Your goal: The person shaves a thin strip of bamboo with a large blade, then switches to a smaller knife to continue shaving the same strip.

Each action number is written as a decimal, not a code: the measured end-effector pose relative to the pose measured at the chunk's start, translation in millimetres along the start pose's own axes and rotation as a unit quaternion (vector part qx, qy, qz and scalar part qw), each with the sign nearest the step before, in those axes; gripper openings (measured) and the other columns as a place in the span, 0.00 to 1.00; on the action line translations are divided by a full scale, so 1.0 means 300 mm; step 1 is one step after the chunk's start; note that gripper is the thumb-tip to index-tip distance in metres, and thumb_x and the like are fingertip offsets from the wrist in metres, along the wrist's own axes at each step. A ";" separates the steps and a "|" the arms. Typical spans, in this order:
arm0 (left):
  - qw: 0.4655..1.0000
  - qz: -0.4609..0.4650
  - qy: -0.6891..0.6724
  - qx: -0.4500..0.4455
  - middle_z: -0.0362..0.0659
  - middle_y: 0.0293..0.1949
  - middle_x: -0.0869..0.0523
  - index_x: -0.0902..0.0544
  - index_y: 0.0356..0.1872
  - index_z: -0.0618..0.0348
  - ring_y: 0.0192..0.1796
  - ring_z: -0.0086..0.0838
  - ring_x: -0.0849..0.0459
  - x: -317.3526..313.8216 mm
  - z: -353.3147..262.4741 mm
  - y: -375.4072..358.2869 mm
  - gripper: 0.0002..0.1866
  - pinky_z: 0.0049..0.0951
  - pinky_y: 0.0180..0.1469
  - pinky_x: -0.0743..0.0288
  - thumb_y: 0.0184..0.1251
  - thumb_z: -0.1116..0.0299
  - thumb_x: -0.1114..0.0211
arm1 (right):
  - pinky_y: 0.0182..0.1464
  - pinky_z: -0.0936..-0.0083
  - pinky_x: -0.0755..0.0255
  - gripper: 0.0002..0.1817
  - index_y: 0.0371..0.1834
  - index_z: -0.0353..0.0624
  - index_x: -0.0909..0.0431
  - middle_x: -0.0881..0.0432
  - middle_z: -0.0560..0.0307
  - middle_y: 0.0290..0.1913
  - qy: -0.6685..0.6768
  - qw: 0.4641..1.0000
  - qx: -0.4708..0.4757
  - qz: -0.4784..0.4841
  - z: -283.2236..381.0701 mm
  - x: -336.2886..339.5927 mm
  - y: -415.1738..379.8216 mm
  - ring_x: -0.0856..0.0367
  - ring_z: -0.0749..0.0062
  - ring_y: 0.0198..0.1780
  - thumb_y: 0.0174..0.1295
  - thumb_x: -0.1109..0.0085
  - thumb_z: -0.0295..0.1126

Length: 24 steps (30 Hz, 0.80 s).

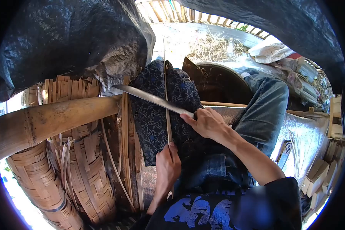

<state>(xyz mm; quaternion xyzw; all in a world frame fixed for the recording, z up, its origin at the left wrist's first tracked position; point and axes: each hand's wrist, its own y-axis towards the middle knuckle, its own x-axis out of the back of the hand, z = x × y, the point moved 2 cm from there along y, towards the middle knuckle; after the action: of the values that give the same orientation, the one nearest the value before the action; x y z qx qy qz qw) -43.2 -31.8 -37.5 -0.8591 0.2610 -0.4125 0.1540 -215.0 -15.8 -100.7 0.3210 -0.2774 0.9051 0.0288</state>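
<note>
My left hand (168, 164) is closed around the lower end of a thin bamboo strip (168, 122), which points upward and away from me. In my right hand (208, 123) is a long knife (147, 98), its blade reaching to the upper left. The blade crosses over the strip; whether it touches cannot be made out. Beneath both lies a dark blue patterned cloth (149, 122) draped over my leg. The knife's handle is hidden inside my right fist.
A thick bamboo pole (57, 120) runs in from the left, above woven bamboo baskets (34, 180). Behind my jeans-clad knee (270, 96) stands a dark round container (222, 82). Cut wood blocks (316, 174) are stacked at right. Black plastic sheeting (73, 38) hangs overhead.
</note>
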 end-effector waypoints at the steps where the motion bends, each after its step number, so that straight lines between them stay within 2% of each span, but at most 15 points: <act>1: 1.000 0.001 0.000 -0.001 0.59 0.13 0.28 0.26 0.23 0.70 0.16 0.53 0.28 0.000 -0.004 -0.008 0.20 0.44 0.19 0.39 0.73 0.66 0.55 | 0.23 0.59 0.30 0.39 0.09 0.32 0.28 0.29 0.38 0.11 0.000 1.000 -0.001 -0.001 0.008 -0.004 0.007 0.25 0.45 0.17 0.66 0.56 0.58; 4: 0.999 0.030 0.014 0.032 0.60 0.14 0.28 0.27 0.23 0.70 0.16 0.53 0.28 0.002 -0.003 -0.060 0.21 0.43 0.20 0.40 0.73 0.65 0.56 | 0.21 0.59 0.31 0.39 0.09 0.32 0.28 0.30 0.39 0.10 0.008 0.998 0.021 -0.059 0.017 -0.004 0.052 0.25 0.47 0.15 0.66 0.58 0.58; 6: 0.998 0.051 -0.006 0.042 0.53 0.12 0.28 0.28 0.23 0.67 0.14 0.41 0.29 0.012 0.024 -0.117 0.23 0.36 0.19 0.40 0.75 0.61 0.58 | 0.21 0.58 0.30 0.41 0.09 0.31 0.28 0.30 0.39 0.10 0.128 0.990 -0.064 0.009 -0.010 -0.005 0.128 0.23 0.49 0.16 0.66 0.59 0.59; 7: 0.998 0.048 -0.007 0.040 0.53 0.12 0.28 0.28 0.23 0.67 0.14 0.41 0.29 0.021 0.042 -0.113 0.23 0.36 0.19 0.40 0.75 0.61 0.58 | 0.22 0.58 0.30 0.41 0.10 0.30 0.28 0.31 0.39 0.10 0.095 0.992 -0.069 -0.035 -0.009 0.024 0.140 0.21 0.50 0.17 0.66 0.59 0.59; 9: 0.977 0.081 -0.173 0.092 0.41 0.13 0.31 0.29 0.22 0.62 0.16 0.25 0.32 0.034 0.091 -0.087 0.25 0.28 0.20 0.41 0.76 0.55 0.60 | 0.23 0.59 0.29 0.40 0.11 0.28 0.28 0.32 0.39 0.09 0.075 0.994 -0.057 -0.051 -0.015 0.046 0.138 0.23 0.49 0.17 0.67 0.59 0.57; 10: 0.979 0.091 -0.164 0.083 0.33 0.16 0.34 0.30 0.24 0.59 0.19 0.16 0.37 0.039 0.085 -0.070 0.25 0.22 0.20 0.43 0.76 0.51 0.61 | 0.23 0.59 0.29 0.40 0.11 0.28 0.28 0.32 0.39 0.09 0.070 0.995 -0.052 -0.048 -0.018 0.046 0.130 0.23 0.49 0.17 0.67 0.59 0.57; 13: 0.965 0.104 -0.214 0.110 0.34 0.15 0.33 0.29 0.25 0.59 0.18 0.16 0.37 0.029 0.095 -0.008 0.25 0.20 0.20 0.44 0.76 0.51 0.60 | 0.23 0.59 0.30 0.39 0.11 0.27 0.29 0.32 0.39 0.09 0.077 0.995 -0.027 -0.048 -0.023 0.039 0.074 0.25 0.48 0.16 0.67 0.58 0.56; 15: 0.957 0.114 -0.233 0.132 0.34 0.15 0.33 0.29 0.25 0.59 0.18 0.16 0.37 0.028 0.079 0.017 0.25 0.20 0.20 0.45 0.76 0.51 0.60 | 0.23 0.59 0.32 0.39 0.11 0.27 0.29 0.31 0.38 0.10 0.032 0.999 -0.003 0.007 -0.019 0.042 0.016 0.27 0.47 0.16 0.66 0.56 0.57; 16: 0.948 0.125 -0.252 0.151 0.34 0.15 0.33 0.29 0.26 0.59 0.18 0.15 0.38 0.028 0.074 0.024 0.24 0.19 0.20 0.46 0.76 0.51 0.60 | 0.18 0.59 0.34 0.43 0.08 0.29 0.28 0.34 0.43 0.06 0.034 0.999 0.010 0.004 -0.031 0.029 -0.003 0.30 0.54 0.10 0.64 0.58 0.62; 19: 0.947 0.128 -0.236 0.175 0.34 0.15 0.33 0.28 0.26 0.60 0.17 0.16 0.37 0.031 0.068 0.028 0.24 0.21 0.20 0.45 0.76 0.53 0.61 | 0.19 0.59 0.32 0.43 0.09 0.31 0.27 0.32 0.43 0.07 -0.027 0.999 0.026 -0.014 -0.030 0.039 -0.041 0.28 0.53 0.12 0.64 0.59 0.63; 20: 0.947 0.132 -0.234 0.178 0.34 0.15 0.33 0.28 0.26 0.60 0.17 0.16 0.37 0.024 0.075 0.025 0.24 0.21 0.20 0.45 0.76 0.53 0.61 | 0.21 0.59 0.30 0.44 0.08 0.31 0.28 0.30 0.42 0.09 -0.033 0.999 0.009 0.009 -0.031 0.046 -0.037 0.25 0.51 0.14 0.63 0.61 0.65; 22: 0.980 0.078 -0.164 0.075 0.40 0.13 0.31 0.28 0.25 0.64 0.15 0.23 0.34 0.018 0.079 0.023 0.24 0.28 0.19 0.42 0.76 0.56 0.60 | 0.21 0.59 0.30 0.44 0.08 0.31 0.28 0.29 0.42 0.10 -0.035 0.999 0.027 -0.016 -0.061 0.023 -0.026 0.25 0.51 0.15 0.63 0.61 0.65; 23: 0.980 0.081 -0.163 0.077 0.40 0.13 0.31 0.28 0.25 0.64 0.15 0.23 0.34 0.012 0.080 0.020 0.24 0.28 0.19 0.42 0.76 0.56 0.60 | 0.21 0.59 0.30 0.44 0.08 0.31 0.29 0.28 0.42 0.10 -0.038 0.997 0.050 -0.042 -0.070 0.016 -0.023 0.24 0.50 0.15 0.63 0.62 0.65; 24: 0.991 0.056 -0.113 0.043 0.44 0.13 0.30 0.27 0.24 0.65 0.15 0.28 0.32 0.013 0.074 0.018 0.24 0.31 0.20 0.41 0.76 0.58 0.59 | 0.22 0.59 0.28 0.44 0.09 0.31 0.29 0.27 0.42 0.11 -0.049 0.998 0.030 -0.027 -0.051 0.027 -0.026 0.23 0.50 0.17 0.63 0.62 0.66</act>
<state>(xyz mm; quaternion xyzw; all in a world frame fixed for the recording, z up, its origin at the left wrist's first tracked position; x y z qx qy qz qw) -25.4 -37.2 -51.3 -0.8768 0.2718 -0.3139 0.2426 -228.2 -2.3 -101.9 0.3734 -0.2426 0.8949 0.0295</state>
